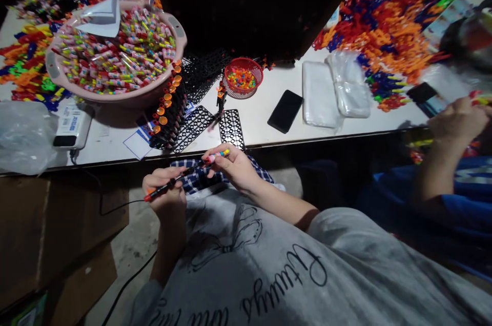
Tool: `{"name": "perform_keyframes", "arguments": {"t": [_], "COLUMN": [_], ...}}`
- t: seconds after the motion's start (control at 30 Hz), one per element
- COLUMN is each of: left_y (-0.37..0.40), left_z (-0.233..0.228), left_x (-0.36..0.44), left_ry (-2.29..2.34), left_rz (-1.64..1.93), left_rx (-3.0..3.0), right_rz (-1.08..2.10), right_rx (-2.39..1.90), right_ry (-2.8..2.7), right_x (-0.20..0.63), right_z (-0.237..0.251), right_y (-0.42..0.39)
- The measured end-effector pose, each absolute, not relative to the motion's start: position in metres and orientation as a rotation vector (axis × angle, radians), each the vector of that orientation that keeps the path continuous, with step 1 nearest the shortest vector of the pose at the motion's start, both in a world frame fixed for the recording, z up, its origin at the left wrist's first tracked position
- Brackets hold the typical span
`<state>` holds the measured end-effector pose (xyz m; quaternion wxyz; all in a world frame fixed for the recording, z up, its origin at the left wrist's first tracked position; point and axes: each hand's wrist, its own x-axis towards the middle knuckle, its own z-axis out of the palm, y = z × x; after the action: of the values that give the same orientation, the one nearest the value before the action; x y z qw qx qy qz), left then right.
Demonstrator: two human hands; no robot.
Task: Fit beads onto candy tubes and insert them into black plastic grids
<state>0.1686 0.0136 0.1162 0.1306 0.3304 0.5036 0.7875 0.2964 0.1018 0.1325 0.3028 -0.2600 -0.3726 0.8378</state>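
Over my lap, my left hand is closed around a thin black plastic stick with a red end. My right hand pinches a small pink-and-white candy tube with a yellow tip, its red end close to the stick's far end. Whether the two pieces touch I cannot make out. Just beyond my hands, on the table edge, lie black perforated grids. A row of black sticks with orange discs stands left of them.
A pink basin full of small tubes stands back left. Near the middle are a red basket of colourful bits, a phone and clear plastic bags. Colourful plastic pieces heap at right, near another person's hand.
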Motion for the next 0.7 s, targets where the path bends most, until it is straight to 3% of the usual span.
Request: {"name": "perform_keyframes", "arguments": {"t": [0.7], "left_y": [0.006], "left_z": [0.127], "left_x": [0.171], "left_ry": [1.374], "left_rz": [2.218], "left_rx": [1.157], "right_rz": [2.297], "right_rx": [-0.517], "right_ry": [-1.025], "right_x": [0.309], "right_z": [0.144], "right_y": [0.105]}}
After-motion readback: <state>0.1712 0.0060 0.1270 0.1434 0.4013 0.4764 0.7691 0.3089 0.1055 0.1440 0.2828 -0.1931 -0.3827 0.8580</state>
